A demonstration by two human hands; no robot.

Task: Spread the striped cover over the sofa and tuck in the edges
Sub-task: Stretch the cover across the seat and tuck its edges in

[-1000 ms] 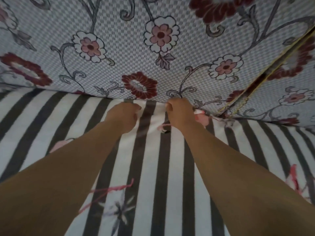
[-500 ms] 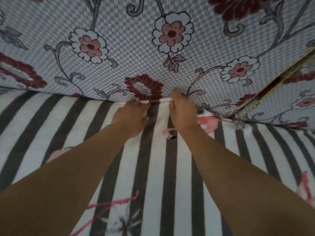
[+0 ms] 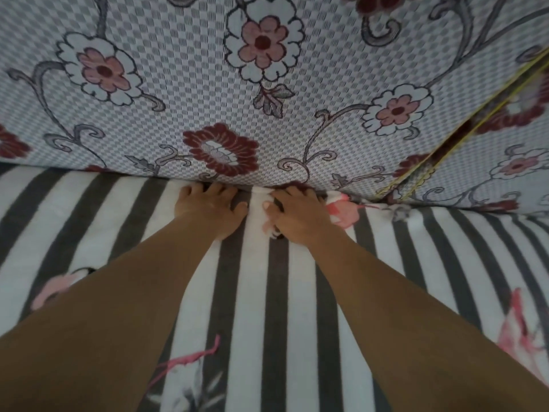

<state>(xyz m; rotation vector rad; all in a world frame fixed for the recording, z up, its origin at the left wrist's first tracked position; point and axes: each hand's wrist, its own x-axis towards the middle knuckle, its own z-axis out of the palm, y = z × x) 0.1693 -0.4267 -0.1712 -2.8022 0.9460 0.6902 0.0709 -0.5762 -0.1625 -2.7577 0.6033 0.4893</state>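
Observation:
The striped cover (image 3: 255, 292), black and white with pink flower prints, lies flat over the sofa seat. Its far edge runs into the crease under the sofa's floral backrest (image 3: 193, 93). My left hand (image 3: 208, 208) lies on the cover at that crease, its straight fingers pushed into the gap with the tips hidden. Just to its right, my right hand (image 3: 298, 217) presses the cover into the same crease, fingers spread and thumb out to the left. A narrow white stripe shows between the two hands.
A second floral back cushion (image 3: 505, 162) with yellow piping meets the first at a slanted seam on the right. The striped cover stretches left and right along the seat beyond both forearms.
Both hands went from gripping the cover's edge to lying flat with fingers pushed into the crease under the backrest. The view has moved closer to the backrest.

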